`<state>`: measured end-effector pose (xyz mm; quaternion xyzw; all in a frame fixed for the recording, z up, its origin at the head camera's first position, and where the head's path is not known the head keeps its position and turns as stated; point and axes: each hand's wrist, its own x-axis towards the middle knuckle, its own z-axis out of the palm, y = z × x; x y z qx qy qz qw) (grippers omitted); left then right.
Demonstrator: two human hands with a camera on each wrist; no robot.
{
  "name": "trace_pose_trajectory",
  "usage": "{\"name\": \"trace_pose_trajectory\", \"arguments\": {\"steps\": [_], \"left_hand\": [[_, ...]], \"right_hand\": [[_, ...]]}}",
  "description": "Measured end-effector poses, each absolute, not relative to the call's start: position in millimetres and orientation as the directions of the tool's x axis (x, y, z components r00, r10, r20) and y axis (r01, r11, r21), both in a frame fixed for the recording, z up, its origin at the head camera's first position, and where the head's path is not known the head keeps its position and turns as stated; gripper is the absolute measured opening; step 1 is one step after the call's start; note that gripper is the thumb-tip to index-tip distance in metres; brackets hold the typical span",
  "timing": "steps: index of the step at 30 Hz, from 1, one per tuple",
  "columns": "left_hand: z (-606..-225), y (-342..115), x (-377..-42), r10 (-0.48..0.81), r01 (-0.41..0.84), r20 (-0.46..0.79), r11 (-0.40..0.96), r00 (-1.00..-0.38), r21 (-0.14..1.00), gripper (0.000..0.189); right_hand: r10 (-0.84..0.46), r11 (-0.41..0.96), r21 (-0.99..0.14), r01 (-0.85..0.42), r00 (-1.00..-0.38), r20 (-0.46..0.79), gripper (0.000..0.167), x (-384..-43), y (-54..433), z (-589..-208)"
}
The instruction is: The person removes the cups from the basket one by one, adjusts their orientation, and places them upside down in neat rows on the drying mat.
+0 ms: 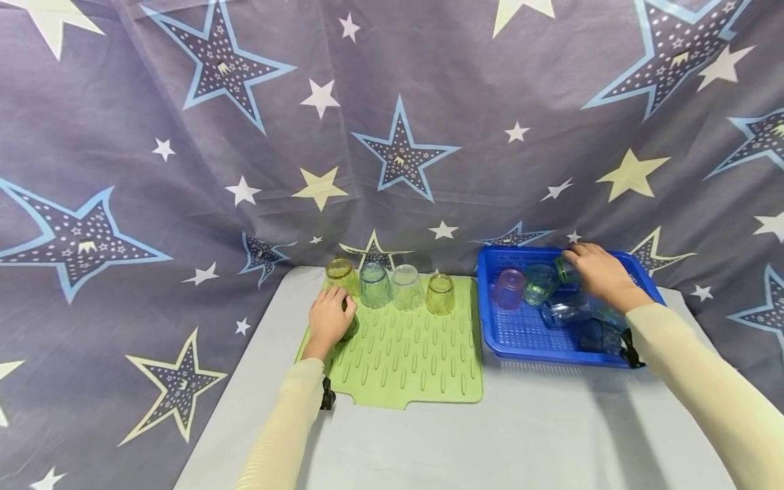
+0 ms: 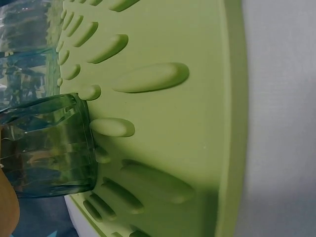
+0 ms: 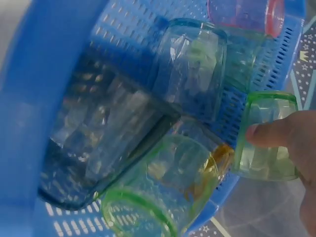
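- Nearest, cream sleeves reach across a white table, the right one covering part of the blue perforated plastic basket.
- Inside that basket, a dark see-through tumbler and a clear blue tumbler lie nearer; a transparent pink tumbler and a translucent green tumbler sit farther left.
- Left of it is a lime-green ridged mat; along its far edge stand a yellow glass, a blue-green glass, a colourless glass and a smaller amber glass.
- Behind everything hangs grey star-printed fabric.
- The left hand, fingers bent, grips a dark green faceted glass low over the mat; whether the glass touches it, I cannot tell.
- The right hand pinches a light green glass at the basket's far side, thumb against its wall.
- The head view mostly hides the dark green glass, which the left wrist view shows plainly; only the right wrist view clearly reveals a bright-green-rimmed tumbler lying beside the dark one.
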<state>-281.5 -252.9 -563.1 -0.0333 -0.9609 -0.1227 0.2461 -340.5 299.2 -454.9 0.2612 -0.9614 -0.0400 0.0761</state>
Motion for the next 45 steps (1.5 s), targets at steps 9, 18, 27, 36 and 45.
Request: {"name": "trace_pose_trajectory", "arguments": {"steps": [9,18,27,36,45], "left_hand": [[-560,-254,-280,-0.015,0.108,0.463,0.965,-0.886,0.238,0.016],[-560,-255,-282,-0.004,0.120,0.488,0.967,-0.873,0.224,0.018],[-561,-253,-283,-0.014,0.116,0.472,0.963,-0.881,0.245,0.021],[-562,-250,-279,-0.021,0.110,0.443,0.958,-0.896,0.267,0.020],[-563,-250,-281,-0.028,0.110,0.443,0.953,-0.896,0.284,0.018]], "right_hand": [[-0.388,0.896,-0.177,-0.407,-0.912,0.133,0.070,-321,307,-441],[-0.276,0.787,-0.523,-0.328,-0.945,0.177,0.073,-302,304,-434],[-0.233,0.601,-0.774,-0.199,-0.970,0.069,0.083,-282,290,-422],[-0.217,0.485,-0.863,-0.142,-0.975,0.038,0.080,-264,279,-413],[-0.259,0.294,-0.943,-0.155,-0.963,0.077,0.065,-253,264,-419]]}}
